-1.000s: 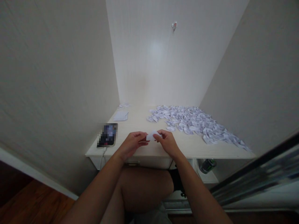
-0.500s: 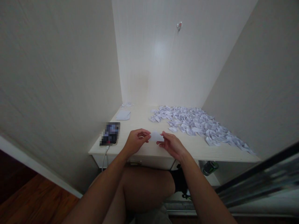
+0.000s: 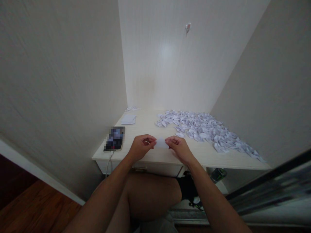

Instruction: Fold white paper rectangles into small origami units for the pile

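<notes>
A small white paper slip (image 3: 161, 143) is pinched between both hands just above the near edge of a pale desk (image 3: 150, 124). My left hand (image 3: 141, 147) grips its left end with fingers curled. My right hand (image 3: 178, 148) grips its right end, fingers closed over the top. A wide heap of folded white paper pieces (image 3: 206, 129) covers the desk's right half, beyond my right hand.
A phone (image 3: 114, 138) with a cable lies at the desk's left front corner. A small stack of white sheets (image 3: 128, 119) sits at the back left. A green can (image 3: 218, 173) stands on a shelf under the desk. Walls close in on three sides.
My right hand turned from palm-up beneath the slip to fingers closed over its right end. The left hand stayed in place.
</notes>
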Demonstrator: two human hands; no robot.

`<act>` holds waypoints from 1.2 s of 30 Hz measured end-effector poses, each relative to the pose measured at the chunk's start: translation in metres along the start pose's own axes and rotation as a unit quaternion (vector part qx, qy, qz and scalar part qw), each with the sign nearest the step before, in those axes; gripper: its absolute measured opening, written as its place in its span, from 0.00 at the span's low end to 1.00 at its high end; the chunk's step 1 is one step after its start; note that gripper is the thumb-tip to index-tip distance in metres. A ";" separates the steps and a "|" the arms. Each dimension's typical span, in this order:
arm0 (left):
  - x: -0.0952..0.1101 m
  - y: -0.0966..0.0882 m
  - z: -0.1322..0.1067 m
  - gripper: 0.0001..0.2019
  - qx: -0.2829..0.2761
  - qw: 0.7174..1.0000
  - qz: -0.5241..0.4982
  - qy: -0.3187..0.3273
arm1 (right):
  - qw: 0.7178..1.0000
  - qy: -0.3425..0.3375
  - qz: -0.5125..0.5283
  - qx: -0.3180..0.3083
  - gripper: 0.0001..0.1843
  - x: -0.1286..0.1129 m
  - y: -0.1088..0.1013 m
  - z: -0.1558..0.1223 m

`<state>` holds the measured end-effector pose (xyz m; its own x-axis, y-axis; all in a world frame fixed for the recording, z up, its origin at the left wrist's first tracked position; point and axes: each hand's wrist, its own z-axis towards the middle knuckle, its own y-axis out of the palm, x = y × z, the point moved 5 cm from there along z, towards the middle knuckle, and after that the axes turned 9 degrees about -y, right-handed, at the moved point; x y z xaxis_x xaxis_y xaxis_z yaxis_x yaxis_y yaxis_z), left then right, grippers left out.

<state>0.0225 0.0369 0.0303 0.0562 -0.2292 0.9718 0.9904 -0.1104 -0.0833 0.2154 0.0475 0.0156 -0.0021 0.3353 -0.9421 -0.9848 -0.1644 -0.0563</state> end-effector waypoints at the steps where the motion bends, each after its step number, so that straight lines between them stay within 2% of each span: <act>1: -0.001 0.000 0.000 0.08 0.001 1.000 -0.003 -0.002 | 0.999 -0.026 -0.030 0.012 0.14 -0.002 0.000 0.001; 5: -0.006 0.001 0.001 0.09 -0.004 1.000 -0.017 -0.018 | 0.986 -0.103 -0.118 0.065 0.08 -0.008 0.003 0.000; 10: -0.009 0.003 0.000 0.09 -0.045 0.999 -0.014 -0.027 | 0.977 -0.122 -0.158 0.070 0.06 -0.008 0.007 0.000; 13: -0.008 0.001 0.000 0.09 -0.046 0.999 -0.001 -0.017 | 0.983 -0.118 -0.130 0.057 0.08 -0.007 0.009 0.001; 18: -0.002 -0.001 0.000 0.08 -0.024 1.000 0.010 0.009 | 0.996 -0.075 -0.038 0.006 0.13 -0.005 0.011 0.002; 22: 0.002 -0.001 -0.001 0.09 -0.023 1.000 0.017 0.009 | 0.998 -0.063 -0.014 -0.015 0.16 -0.007 0.008 0.000; 27: 0.006 -0.002 -0.005 0.09 -0.043 0.998 0.032 0.031 | 0.998 -0.064 0.004 0.000 0.13 -0.012 0.002 -0.002; 32: 0.009 -0.003 -0.008 0.15 -0.073 0.993 0.055 0.081 | 0.999 -0.048 0.026 -0.003 0.09 -0.014 0.001 -0.005; 36: 0.013 -0.005 -0.009 0.09 -0.044 0.988 0.090 0.113 | 0.998 -0.053 0.022 -0.010 0.06 -0.015 -0.003 -0.008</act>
<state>0.0168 0.0255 0.0414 0.1919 -0.4618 0.8660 0.9511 -0.1300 -0.2801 0.2199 0.0359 0.0278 -0.0651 0.4226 -0.9040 -0.9795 -0.2003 -0.0231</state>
